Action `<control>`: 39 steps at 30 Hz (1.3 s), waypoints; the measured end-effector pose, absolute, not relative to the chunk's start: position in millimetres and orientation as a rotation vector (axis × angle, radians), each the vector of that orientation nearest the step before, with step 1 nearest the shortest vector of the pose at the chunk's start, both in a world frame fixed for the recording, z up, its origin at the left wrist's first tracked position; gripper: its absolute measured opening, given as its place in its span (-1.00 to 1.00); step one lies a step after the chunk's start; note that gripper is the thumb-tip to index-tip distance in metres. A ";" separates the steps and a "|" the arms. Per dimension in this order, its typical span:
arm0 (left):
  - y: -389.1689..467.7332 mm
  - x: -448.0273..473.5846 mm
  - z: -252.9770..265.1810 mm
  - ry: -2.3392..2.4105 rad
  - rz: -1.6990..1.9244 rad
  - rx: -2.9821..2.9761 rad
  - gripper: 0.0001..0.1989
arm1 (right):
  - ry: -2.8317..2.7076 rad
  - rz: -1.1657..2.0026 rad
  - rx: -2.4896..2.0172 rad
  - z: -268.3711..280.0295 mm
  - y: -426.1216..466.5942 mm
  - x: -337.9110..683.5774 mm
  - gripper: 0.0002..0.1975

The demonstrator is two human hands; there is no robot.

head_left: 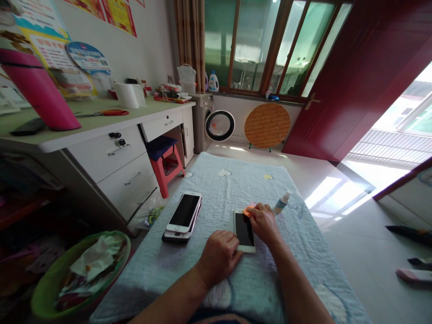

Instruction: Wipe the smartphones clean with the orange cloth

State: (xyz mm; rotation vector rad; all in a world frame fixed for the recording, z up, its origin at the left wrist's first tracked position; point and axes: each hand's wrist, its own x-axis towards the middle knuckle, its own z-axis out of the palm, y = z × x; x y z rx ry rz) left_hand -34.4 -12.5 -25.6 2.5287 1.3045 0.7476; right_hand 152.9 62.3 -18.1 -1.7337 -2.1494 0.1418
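A white-framed smartphone (pixel 244 230) with a dark screen lies face up on the cloth-covered table. My left hand (pixel 220 253) is closed at its lower left edge, fingers curled against the side. At the top of the screen, my right hand (pixel 265 221) presses a small orange cloth (pixel 249 210) under its fingertips. Just beyond that hand stands a small spray bottle (pixel 282 202) with a white cap and blue label. Off to the left is a stack of several phones (pixel 184 213), the uppermost white with a black screen.
A pale blue quilted cloth (pixel 232 180) covers the table. At left are a green waste basket (pixel 123 256), a red stool (pixel 167 168) and a desk (pixel 104 155) bearing a pink flask (pixel 43 90) and orange-handled scissors (pixel 114 113). Behind stand an open-doored washing machine (pixel 202 119) and round wooden tabletop (pixel 267 125).
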 end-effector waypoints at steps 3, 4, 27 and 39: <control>-12.5 -35.0 -26.7 1.296 0.732 2.525 -0.90 | -2.138 0.136 -1.768 -18.9 62.5 154.6 -0.69; -12.4 -35.2 -27.0 1.293 0.730 2.524 -0.89 | -2.133 0.133 -1.777 -18.5 62.8 153.5 -0.71; -8.7 -39.0 -23.5 1.256 0.586 2.647 -0.88 | -2.172 0.291 -1.726 -23.7 80.8 121.4 -0.76; -10.6 -36.9 -25.3 1.276 0.665 2.576 -0.86 | -2.089 0.148 -1.891 -22.6 76.3 152.7 -0.77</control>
